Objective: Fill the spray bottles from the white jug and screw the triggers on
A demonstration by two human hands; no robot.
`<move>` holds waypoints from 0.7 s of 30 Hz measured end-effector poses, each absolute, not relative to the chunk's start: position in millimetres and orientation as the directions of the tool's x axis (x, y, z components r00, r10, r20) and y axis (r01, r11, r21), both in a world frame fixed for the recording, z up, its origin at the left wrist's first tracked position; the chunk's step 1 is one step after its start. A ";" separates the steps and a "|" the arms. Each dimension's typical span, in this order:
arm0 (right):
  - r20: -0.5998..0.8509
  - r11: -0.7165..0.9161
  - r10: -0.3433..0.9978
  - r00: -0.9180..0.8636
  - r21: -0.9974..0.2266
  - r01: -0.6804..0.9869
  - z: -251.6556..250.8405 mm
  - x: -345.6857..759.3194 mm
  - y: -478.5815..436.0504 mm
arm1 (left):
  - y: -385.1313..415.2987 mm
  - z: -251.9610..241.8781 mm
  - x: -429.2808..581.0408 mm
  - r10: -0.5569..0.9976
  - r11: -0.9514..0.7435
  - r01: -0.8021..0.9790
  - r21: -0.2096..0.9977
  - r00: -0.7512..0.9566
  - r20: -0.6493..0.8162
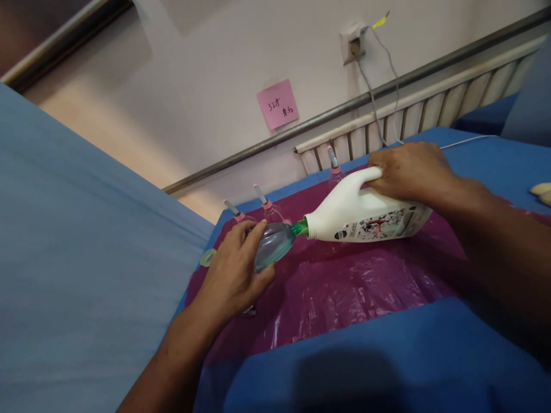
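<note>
My left hand (239,267) is wrapped round a clear bottle (274,245), tilted, with bluish-green liquid inside. My right hand (408,169) grips the handle of a large white jug (365,215) that lies nearly sideways, its label facing me. The jug's open mouth meets the small bottle's neck, where something green (301,228) shows between them. Behind my left hand stand two clear pump bottles with pink collars, one (267,207) near the clear bottle and another (239,215) further left. A third pump bottle (334,166) is partly hidden behind the jug.
Dark red plastic sheeting (336,292) covers part of the blue surface (387,355). A light blue curtain (86,258) hangs at the left. On the wall are a pink note (278,104), a socket (352,45) with cords, and a radiator-like rail (408,117).
</note>
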State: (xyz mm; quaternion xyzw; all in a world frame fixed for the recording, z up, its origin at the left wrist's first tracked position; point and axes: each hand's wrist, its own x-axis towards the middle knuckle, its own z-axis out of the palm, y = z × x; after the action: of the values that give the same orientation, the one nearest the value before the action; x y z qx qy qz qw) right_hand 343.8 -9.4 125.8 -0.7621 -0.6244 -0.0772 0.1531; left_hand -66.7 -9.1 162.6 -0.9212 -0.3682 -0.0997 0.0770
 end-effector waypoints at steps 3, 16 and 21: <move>0.313 -0.170 0.926 0.209 -0.147 0.974 123.9 345.6 -7.2 | -7.5 164.7 -65.4 0.662 -0.717 0.694 -0.070 0.708 0.247; 0.319 -0.124 0.926 0.200 -0.243 0.962 120.0 350.1 -1.9 | -5.2 182.7 -54.8 0.662 -0.713 0.684 -0.158 0.730 0.172; 0.288 -0.143 0.936 0.204 -0.218 0.965 122.1 349.0 -2.1 | -2.7 184.2 -54.4 0.634 -0.722 0.657 -0.215 0.754 0.172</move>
State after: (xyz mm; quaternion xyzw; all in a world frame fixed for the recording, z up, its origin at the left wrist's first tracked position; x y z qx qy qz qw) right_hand 349.0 -2.1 122.1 -0.7549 -0.6295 -0.0417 0.1791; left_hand -54.4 -2.7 184.2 -0.9270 -0.3483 -0.0431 0.1322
